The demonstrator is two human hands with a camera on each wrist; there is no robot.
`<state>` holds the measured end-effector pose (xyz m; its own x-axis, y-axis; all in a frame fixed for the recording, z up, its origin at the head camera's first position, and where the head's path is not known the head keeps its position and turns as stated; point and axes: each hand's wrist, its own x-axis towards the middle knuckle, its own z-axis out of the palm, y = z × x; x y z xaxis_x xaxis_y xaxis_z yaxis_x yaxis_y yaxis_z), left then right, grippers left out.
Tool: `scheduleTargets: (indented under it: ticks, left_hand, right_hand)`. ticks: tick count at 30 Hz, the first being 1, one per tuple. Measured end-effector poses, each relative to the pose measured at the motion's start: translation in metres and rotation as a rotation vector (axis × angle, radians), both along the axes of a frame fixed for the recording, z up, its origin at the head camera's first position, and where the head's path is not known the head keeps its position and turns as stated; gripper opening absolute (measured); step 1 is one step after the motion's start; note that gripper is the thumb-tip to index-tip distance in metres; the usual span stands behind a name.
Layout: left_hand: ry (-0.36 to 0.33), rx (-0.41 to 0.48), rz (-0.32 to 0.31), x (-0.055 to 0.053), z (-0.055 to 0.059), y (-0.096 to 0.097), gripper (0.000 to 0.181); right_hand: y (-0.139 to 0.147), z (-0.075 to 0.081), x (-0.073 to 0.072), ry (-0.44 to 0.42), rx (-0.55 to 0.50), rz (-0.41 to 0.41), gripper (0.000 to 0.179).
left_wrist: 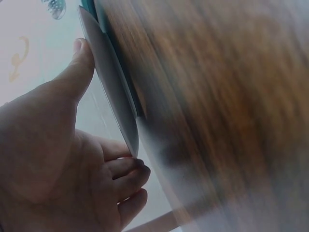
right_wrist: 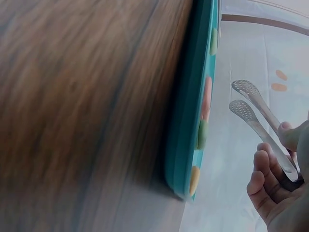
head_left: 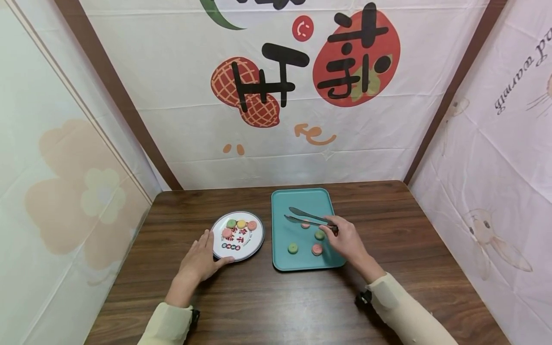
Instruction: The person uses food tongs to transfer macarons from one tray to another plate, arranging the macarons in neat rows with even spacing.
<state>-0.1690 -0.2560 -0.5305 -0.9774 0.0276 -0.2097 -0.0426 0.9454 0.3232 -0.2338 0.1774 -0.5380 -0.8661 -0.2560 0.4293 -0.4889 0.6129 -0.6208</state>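
My right hand (head_left: 347,241) grips metal food tongs (head_left: 307,215) over the turquoise tray (head_left: 282,261). The tongs' perforated tips (right_wrist: 243,110) stand apart with nothing between them, as the right wrist view shows. Pink and green macarons lie in the tray, among them a green macaron (head_left: 293,248) and a pink macaron (head_left: 316,249). My left hand (head_left: 197,258) rests against the left rim of a white plate (head_left: 254,242), thumb and fingers spread along its edge. The plate bears a green macaron (head_left: 231,223), a yellow macaron (head_left: 241,224) and two pink ones.
Plate and tray stand side by side on a dark wooden table (head_left: 276,306), with a narrow strip of wood between them. A printed cloth (head_left: 181,143) hangs behind the table, and more cloth flanks it at left and right.
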Motion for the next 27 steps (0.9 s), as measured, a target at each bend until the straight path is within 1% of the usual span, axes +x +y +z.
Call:
scheduleTargets:
  ticks: [6, 11, 17, 27]
  left_hand:
    - [0.001, -0.002, 0.000, -0.001, -0.003, -0.002, 0.122]
    - [0.013, -0.008, -0.014, -0.002, -0.006, -0.002, 0.122]
    - [0.020, -0.012, -0.031, -0.002, -0.005, -0.002, 0.123]
    - [0.008, -0.012, -0.022, -0.002, -0.003, 0.000, 0.123]
  right_hand:
    - [0.009, -0.002, 0.002, -0.001, 0.010, -0.017, 0.037]
    - [0.015, -0.003, 0.004, -0.015, 0.019, -0.034, 0.037]
    - [0.021, -0.001, 0.006, -0.038, 0.009, -0.029, 0.036]
    - [0.030, -0.006, 0.008, -0.024, 0.042, -0.063, 0.036]
